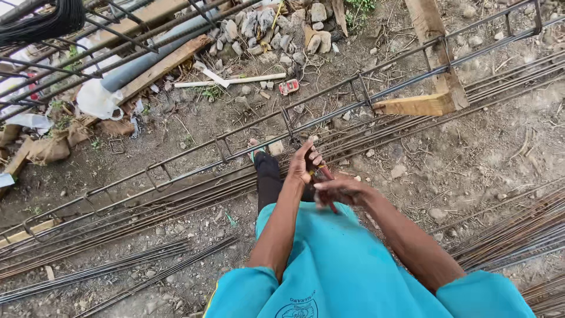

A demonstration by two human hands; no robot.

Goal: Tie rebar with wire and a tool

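Gripping one red-handled tool [325, 175], both hands, left [304, 163] and right [340, 191], close round it. Its long axis slants up-left toward the rebar cage [329, 118].

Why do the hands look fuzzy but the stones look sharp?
In the head view, the right hand is smeared by motion blur and the red-handled tool it grips looks streaky; the left hand is a little soft; the stones and rebar cage lie crisp in even daylight with faint shadows; the wide lens bends the long bars slightly near the edges.
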